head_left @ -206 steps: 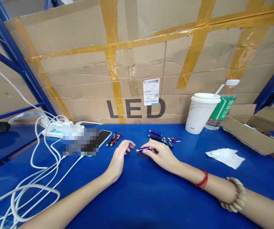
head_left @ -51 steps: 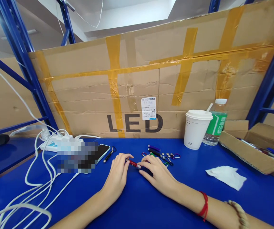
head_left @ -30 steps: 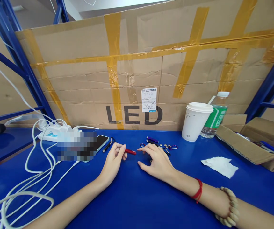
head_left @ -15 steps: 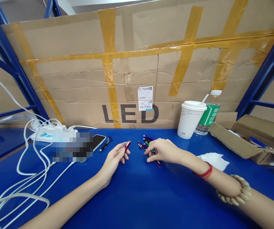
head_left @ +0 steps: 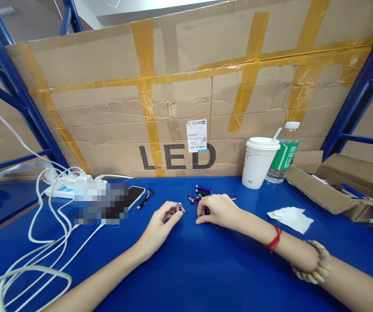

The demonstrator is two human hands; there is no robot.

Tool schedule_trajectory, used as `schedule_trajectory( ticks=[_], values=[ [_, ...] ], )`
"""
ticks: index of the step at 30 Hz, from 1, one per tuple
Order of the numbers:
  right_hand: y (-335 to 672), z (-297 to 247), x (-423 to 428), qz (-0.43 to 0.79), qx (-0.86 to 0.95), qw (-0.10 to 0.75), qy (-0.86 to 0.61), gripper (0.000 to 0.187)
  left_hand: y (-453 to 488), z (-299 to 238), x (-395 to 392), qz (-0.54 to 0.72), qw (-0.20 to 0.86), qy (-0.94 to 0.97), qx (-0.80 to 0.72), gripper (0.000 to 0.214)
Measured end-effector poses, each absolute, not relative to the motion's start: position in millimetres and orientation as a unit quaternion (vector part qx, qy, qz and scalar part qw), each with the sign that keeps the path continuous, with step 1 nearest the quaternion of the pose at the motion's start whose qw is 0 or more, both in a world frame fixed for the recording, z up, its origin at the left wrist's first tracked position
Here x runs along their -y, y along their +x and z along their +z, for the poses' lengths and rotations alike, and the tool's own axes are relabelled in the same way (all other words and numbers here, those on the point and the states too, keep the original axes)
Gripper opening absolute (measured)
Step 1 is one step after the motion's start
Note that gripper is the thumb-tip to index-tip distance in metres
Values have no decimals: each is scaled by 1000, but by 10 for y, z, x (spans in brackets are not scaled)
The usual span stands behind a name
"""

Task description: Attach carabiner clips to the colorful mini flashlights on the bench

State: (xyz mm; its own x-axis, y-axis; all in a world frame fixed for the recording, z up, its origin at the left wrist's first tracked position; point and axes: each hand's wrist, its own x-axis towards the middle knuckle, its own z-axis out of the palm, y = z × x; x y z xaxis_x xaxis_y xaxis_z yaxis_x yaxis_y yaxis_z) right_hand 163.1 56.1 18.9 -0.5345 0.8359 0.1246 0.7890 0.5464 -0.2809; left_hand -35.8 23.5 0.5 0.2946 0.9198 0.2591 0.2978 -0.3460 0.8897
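Note:
My left hand [head_left: 164, 221] is closed around a small red keychain flashlight [head_left: 179, 206], whose silver end points up between thumb and fingers. To its right, my right hand [head_left: 217, 209] reaches down over a little pile of similar keychain flashlights, its fingertips curled together low at the pile. What those fingers grip is hidden. A purple flashlight [head_left: 204, 189] and a black flashlight [head_left: 202, 193] show behind that hand, with a red carabiner clip [head_left: 192, 199] at the pile's left. Another black flashlight with a clip [head_left: 145, 200] lies apart, left of my left hand.
A phone [head_left: 133, 198] and a white power strip [head_left: 61, 191] with looping cables stand at left. At right are a white paper cup [head_left: 260, 162], a bottle [head_left: 284, 156], a crumpled tissue [head_left: 291, 218] and an open carton [head_left: 316, 197]. A large cardboard sheet [head_left: 121, 125] closes the back.
My left hand has turned the red flashlight so its end faces up. My right hand's fingers have drawn closer together, lower at the pile. The view has shifted slightly.

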Motion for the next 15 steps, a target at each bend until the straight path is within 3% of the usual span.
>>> schedule_trajectory(
  ticks=[6, 12, 15],
  values=[
    [1601, 154, -534, 86, 888, 169, -418, 15, -376, -49, -251, 380, 357, 733, -436, 25],
    [1497, 127, -494, 135, 825, 379, -396, 18, -382, -67, -240, 363, 317, 748, -456, 26],
    [1453, 112, -472, 215, 796, 434, -362, 22, -379, -61, -233, 359, 306, 758, -451, 25]
  ],
)
